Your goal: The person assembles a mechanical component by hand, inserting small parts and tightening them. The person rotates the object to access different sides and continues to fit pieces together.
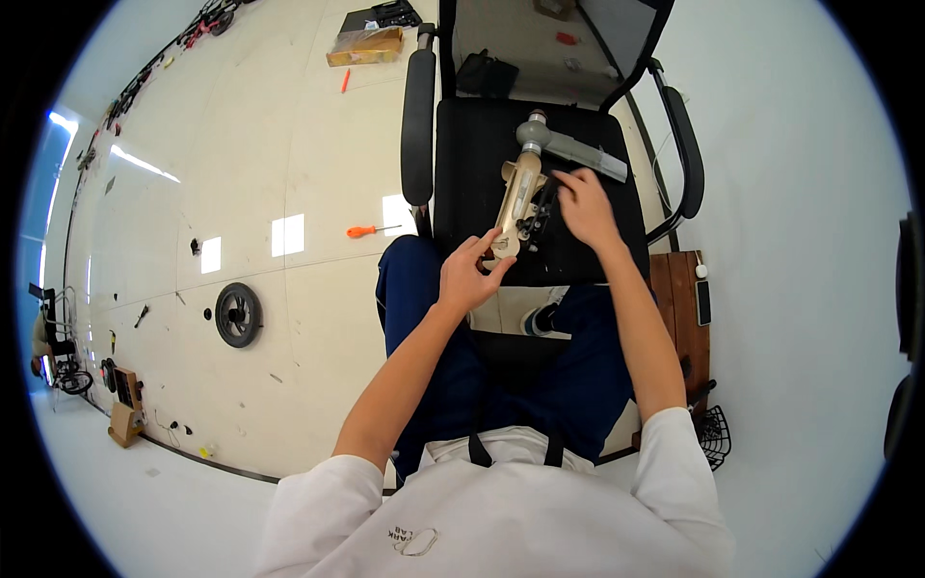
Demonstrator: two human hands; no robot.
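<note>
A beige and grey tubular frame part [521, 188] lies on the black seat of the chair [462, 154] before me. Its grey arm [585, 154] branches off to the right from a rounded joint near the far end. My left hand [469, 275] grips the near end of the beige part, thumb and fingers on either side of it. Along its right side sits a dark mechanism [536, 220] with small black pieces. My right hand [585, 204] is just right of this mechanism, fingers bent and fingertips together; whatever they pinch is too small to make out.
On the floor to the left are an orange screwdriver [362, 231] and a black wheel [238, 315]. Farther off stands an open cardboard box [366, 46] near a red stick [346, 80]. A phone [703, 302] rests on a wooden surface [674, 308] at right. Armrests [417, 125] flank the seat.
</note>
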